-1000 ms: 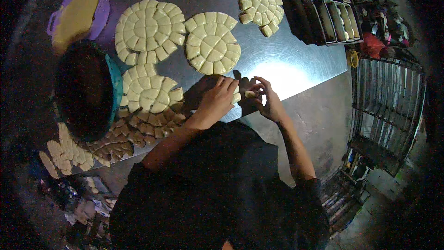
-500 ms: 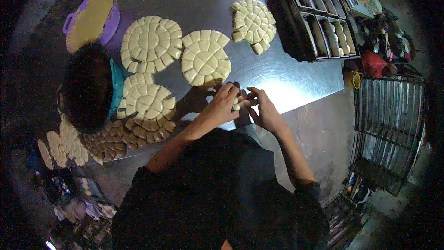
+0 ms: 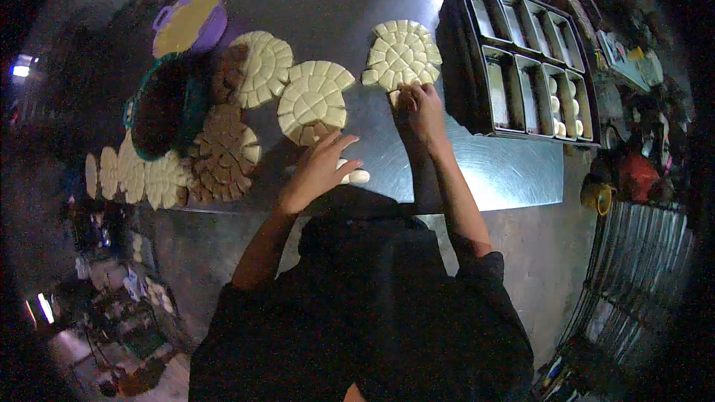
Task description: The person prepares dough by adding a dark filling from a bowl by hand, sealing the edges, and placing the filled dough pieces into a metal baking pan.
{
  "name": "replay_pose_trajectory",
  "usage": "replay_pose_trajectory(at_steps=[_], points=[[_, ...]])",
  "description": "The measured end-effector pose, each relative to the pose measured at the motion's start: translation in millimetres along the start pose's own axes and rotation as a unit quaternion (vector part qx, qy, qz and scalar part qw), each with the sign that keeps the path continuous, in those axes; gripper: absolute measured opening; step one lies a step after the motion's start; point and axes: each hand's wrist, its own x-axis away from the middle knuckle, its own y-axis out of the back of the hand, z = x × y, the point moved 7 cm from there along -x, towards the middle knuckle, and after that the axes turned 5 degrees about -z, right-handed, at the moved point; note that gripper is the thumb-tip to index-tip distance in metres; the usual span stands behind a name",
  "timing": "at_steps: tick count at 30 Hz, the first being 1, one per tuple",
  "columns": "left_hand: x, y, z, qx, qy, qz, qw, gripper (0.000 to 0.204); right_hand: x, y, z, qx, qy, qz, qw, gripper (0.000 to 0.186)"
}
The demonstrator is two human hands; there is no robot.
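My left hand (image 3: 320, 173) is open near the table's front edge, its fingers spread over small smooth dough balls (image 3: 359, 176). The palm and fingers partly hide them. Further out, my right hand (image 3: 426, 119) is closed at the near edge of a flat round of cut dough (image 3: 404, 56). Its fingertips pinch a dough piece there, mostly hidden by the fingers. A loose dough piece (image 3: 395, 98) lies beside them. Just beyond my left hand sits another cut dough round (image 3: 313, 100), with a wedge-shaped gap at its right side.
More cut dough rounds (image 3: 264, 67) spread leftward, some in shadow. A purple tub (image 3: 214, 30) with yellowish contents and a dark teal-rimmed basin (image 3: 195, 115) stand at left. Black loaf tins (image 3: 500, 89) at right hold several dough balls in two compartments. A metal rack (image 3: 633, 283) stands beyond the table.
My hands have parted from close together around a small dough ball. The right has reached forward to the far dough round; the left has opened over the dough balls. The view has shifted.
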Motion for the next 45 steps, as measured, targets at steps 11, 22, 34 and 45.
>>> replay_pose_trajectory(at_steps=[11, 22, 34, 45], points=[[9.5, -9.4, -71.2, 0.252, 0.158, -0.072, 0.952, 0.028, 99.1, 53.3, 9.8, -0.725, -0.392, 0.095, 0.558, 0.046], [2.7, 77.3, -122.9, 0.389, 0.092, -0.339, 0.852, 0.027, 45.6, 103.6, 178.2, -0.468, -0.111, 0.169, 0.860, 0.041], [78.1, 218.2, 12.6, 0.221, -0.113, -0.539, 0.805, 0.053, -2.6, -18.8, 366.2, -0.435, -0.019, 0.233, 0.870, 0.040], [78.4, 260.1, 166.4, 0.367, -0.189, -0.603, 0.683, 0.070, -1.2, -180.6, 493.6, -0.422, -0.022, 0.398, 0.814, 0.081]])
